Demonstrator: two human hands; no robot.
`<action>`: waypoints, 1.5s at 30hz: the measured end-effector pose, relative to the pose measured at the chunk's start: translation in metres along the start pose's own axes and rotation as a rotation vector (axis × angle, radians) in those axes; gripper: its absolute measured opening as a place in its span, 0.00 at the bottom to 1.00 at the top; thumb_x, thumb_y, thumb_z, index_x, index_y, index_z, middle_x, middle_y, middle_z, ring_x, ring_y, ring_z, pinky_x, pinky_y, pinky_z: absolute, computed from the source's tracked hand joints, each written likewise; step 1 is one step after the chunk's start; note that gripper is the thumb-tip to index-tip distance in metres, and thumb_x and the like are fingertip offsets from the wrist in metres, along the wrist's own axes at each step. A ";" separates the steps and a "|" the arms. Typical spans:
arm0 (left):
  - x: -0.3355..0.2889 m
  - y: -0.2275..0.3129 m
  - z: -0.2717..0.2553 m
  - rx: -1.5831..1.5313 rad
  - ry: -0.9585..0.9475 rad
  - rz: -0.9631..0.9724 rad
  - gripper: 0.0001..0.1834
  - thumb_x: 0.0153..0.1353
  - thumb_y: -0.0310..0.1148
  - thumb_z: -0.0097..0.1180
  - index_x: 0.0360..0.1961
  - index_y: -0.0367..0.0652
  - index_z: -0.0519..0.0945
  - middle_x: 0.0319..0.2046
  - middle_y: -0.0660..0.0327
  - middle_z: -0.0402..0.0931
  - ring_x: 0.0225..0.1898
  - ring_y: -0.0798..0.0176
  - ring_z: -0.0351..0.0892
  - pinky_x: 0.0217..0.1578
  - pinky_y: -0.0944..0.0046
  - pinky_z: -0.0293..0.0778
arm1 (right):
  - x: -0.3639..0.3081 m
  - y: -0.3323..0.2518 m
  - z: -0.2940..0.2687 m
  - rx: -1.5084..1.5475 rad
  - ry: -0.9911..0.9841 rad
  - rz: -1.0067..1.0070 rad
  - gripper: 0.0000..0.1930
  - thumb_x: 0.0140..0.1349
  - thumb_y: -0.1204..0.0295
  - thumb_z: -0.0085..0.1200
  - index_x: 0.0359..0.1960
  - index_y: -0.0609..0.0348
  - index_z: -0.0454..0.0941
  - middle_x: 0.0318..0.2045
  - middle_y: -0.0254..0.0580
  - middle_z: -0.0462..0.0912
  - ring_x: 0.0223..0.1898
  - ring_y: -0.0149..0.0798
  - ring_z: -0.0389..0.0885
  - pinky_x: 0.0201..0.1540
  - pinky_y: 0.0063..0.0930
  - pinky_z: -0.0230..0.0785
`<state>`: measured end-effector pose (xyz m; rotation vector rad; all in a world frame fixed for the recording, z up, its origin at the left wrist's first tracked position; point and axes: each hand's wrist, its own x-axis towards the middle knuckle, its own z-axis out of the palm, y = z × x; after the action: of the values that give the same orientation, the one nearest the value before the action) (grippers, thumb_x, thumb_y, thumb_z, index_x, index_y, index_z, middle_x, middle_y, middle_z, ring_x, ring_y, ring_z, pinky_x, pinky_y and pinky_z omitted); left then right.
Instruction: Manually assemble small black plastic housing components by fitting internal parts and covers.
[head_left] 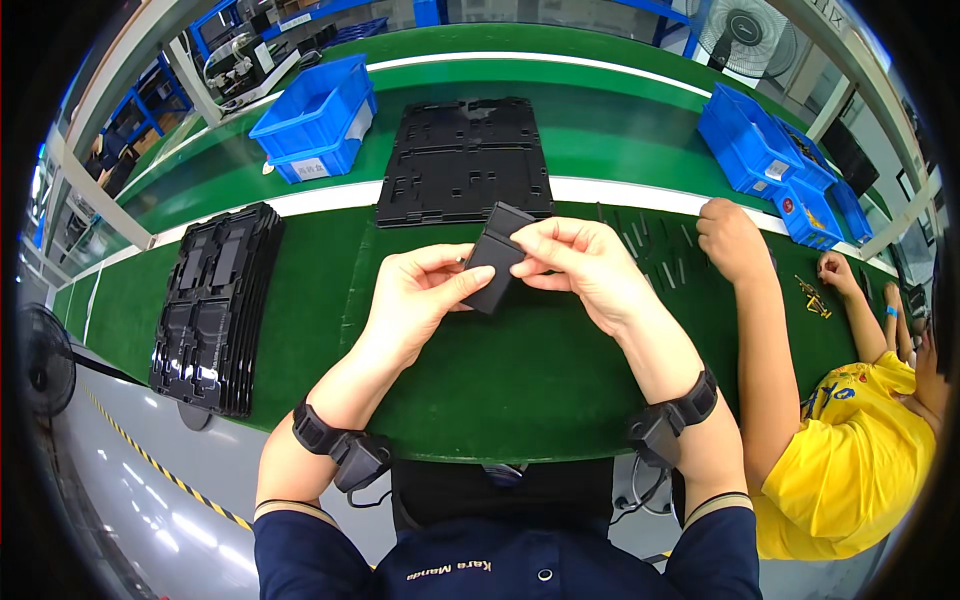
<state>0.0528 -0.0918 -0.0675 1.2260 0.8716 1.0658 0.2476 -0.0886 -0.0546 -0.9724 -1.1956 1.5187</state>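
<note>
Thumb and fingers of the left hand (412, 297) pinch the eight-o'clock side of a flat black rectangular plastic-looking piece (493, 258); the right hand (588, 265) pinches its two-o'clock edge. Apparently being aligned or checked over the green-topped bench (480, 395), it calls for steady, light pressure next.

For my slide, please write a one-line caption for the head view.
Left grip and right grip hold a flat black piece above a green table, a black tray and blue bins beyond.

left fingers (440, 258): bent, pinching | right fingers (563, 234): bent, pinching | 2 forearms (365, 358): converging inward
</note>
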 end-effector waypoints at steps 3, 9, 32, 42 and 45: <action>0.000 0.000 0.003 0.045 -0.004 0.065 0.14 0.52 0.24 0.61 0.42 0.36 0.79 0.30 0.60 0.79 0.30 0.71 0.78 0.32 0.72 0.77 | -0.002 -0.009 0.005 -0.021 0.088 0.088 0.14 0.56 0.62 0.59 0.35 0.62 0.79 0.29 0.36 0.79 0.27 0.25 0.78 0.35 0.19 0.73; -0.001 -0.004 0.003 0.068 -0.001 0.100 0.14 0.52 0.24 0.61 0.41 0.36 0.79 0.29 0.61 0.79 0.30 0.72 0.78 0.31 0.73 0.77 | 0.002 0.001 0.006 -0.134 0.007 -0.044 0.12 0.56 0.64 0.59 0.33 0.62 0.79 0.27 0.34 0.79 0.25 0.22 0.75 0.32 0.16 0.71; -0.009 0.006 0.004 -0.005 0.042 0.000 0.14 0.51 0.26 0.62 0.42 0.38 0.79 0.32 0.64 0.78 0.32 0.70 0.79 0.30 0.73 0.77 | 0.001 -0.006 -0.006 -0.052 -0.080 0.041 0.12 0.57 0.70 0.56 0.42 0.62 0.79 0.31 0.36 0.80 0.28 0.25 0.78 0.30 0.14 0.73; -0.027 0.008 0.002 0.190 0.085 0.190 0.14 0.51 0.23 0.62 0.41 0.35 0.80 0.28 0.65 0.72 0.33 0.70 0.77 0.33 0.72 0.74 | 0.003 0.000 0.013 -0.082 -0.174 -0.063 0.08 0.57 0.67 0.57 0.32 0.58 0.77 0.28 0.31 0.77 0.29 0.23 0.75 0.35 0.15 0.71; -0.036 0.017 -0.005 0.322 0.102 0.201 0.13 0.51 0.25 0.63 0.39 0.34 0.80 0.28 0.65 0.73 0.30 0.72 0.76 0.30 0.72 0.72 | -0.007 -0.002 0.012 -0.123 -0.179 -0.070 0.11 0.57 0.70 0.56 0.39 0.61 0.76 0.36 0.36 0.78 0.35 0.30 0.79 0.39 0.21 0.73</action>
<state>0.0353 -0.1244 -0.0530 1.5647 1.0434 1.1872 0.2378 -0.0977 -0.0495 -0.8787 -1.4496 1.5155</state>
